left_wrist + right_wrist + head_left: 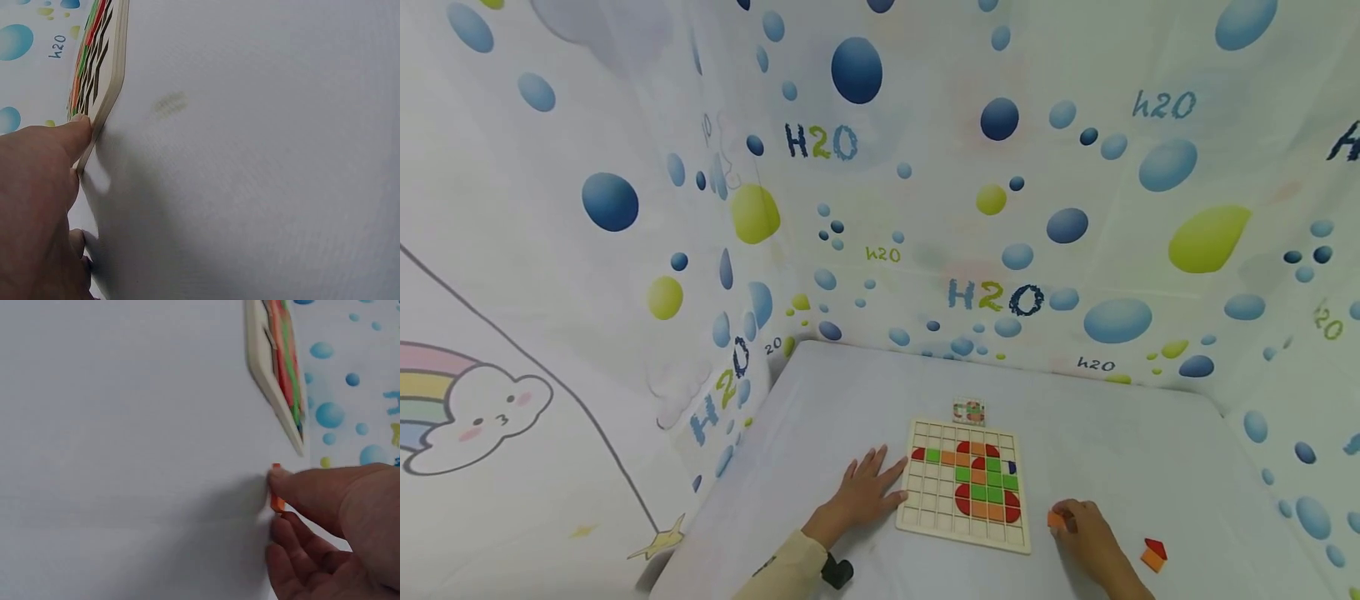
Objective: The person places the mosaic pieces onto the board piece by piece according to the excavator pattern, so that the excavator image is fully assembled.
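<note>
A cream wooden grid board point(925, 500) lies on the table with red, orange, green and dark blue tiles set in its squares. My left hand point(867, 490) rests at the board's left edge with spread fingers; in the left wrist view the thumb point(78, 131) touches the board's rim point(112, 94). To the right of the board, my right hand point(1086, 533) pinches an orange tile point(1056, 520) between thumb and fingers. The right wrist view shows this orange tile point(277, 499) on edge, close over the table, near the board's corner point(290, 428).
A small pattern card point(969, 411) lies just beyond the board's far edge. On the right side of the white table point(850, 383) sit a red tile point(1156, 548) and an orange tile point(1152, 561), side by side. Printed cloth walls point(925, 217) surround the table.
</note>
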`<state>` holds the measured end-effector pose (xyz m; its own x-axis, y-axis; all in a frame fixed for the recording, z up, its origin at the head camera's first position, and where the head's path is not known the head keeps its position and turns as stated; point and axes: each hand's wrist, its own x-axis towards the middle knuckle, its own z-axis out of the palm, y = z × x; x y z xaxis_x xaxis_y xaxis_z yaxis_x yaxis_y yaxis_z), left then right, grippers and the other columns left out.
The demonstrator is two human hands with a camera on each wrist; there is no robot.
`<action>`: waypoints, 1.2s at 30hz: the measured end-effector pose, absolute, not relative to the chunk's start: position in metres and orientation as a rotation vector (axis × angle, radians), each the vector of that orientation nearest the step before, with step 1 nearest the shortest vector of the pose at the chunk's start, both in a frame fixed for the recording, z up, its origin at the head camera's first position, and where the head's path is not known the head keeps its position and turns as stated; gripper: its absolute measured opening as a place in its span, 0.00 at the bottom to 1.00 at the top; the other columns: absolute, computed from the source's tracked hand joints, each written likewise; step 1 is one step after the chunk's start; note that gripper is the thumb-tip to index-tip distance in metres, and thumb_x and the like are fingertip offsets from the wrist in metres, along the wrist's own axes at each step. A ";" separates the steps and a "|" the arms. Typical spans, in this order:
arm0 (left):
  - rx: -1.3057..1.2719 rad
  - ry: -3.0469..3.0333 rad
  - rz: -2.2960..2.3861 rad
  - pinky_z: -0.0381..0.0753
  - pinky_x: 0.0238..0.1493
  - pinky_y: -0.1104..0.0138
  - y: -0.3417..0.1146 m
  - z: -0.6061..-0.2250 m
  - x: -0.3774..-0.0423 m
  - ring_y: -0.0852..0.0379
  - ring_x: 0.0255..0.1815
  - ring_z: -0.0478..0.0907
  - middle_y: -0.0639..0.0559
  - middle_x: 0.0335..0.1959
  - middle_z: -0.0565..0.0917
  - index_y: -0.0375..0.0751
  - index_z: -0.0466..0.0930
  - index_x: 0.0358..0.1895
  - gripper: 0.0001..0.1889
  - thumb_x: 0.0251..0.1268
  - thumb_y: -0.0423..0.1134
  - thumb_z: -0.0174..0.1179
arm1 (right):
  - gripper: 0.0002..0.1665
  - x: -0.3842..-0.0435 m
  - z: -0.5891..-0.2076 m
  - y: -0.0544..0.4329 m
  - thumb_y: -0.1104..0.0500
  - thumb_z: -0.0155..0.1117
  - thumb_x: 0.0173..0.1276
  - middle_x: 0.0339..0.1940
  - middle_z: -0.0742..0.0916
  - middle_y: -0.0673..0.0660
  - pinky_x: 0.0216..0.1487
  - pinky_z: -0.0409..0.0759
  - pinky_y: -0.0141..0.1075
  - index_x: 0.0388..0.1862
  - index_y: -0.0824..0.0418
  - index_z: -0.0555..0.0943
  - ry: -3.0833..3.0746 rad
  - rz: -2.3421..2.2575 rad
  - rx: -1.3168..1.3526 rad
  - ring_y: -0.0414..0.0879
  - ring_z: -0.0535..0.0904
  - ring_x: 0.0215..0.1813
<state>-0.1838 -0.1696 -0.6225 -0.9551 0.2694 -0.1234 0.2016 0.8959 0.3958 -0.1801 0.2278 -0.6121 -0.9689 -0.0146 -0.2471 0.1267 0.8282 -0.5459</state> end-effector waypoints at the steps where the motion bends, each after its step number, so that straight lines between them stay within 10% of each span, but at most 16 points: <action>1: 0.360 2.887 0.573 0.50 0.81 0.35 -0.170 -0.623 -0.184 0.36 0.86 0.50 0.40 0.87 0.55 0.58 0.62 0.84 0.35 0.80 0.65 0.51 | 0.15 -0.180 -0.613 0.227 0.67 0.72 0.70 0.45 0.80 0.65 0.52 0.84 0.52 0.52 0.70 0.82 2.790 -0.863 0.073 0.52 0.78 0.44; 36: 0.359 2.883 0.588 0.49 0.81 0.34 -0.170 -0.619 -0.184 0.35 0.86 0.50 0.39 0.86 0.55 0.57 0.62 0.84 0.35 0.80 0.64 0.52 | 0.17 -0.251 -0.619 0.182 0.64 0.59 0.79 0.52 0.79 0.73 0.53 0.81 0.56 0.57 0.77 0.79 3.027 -1.180 -0.042 0.63 0.80 0.52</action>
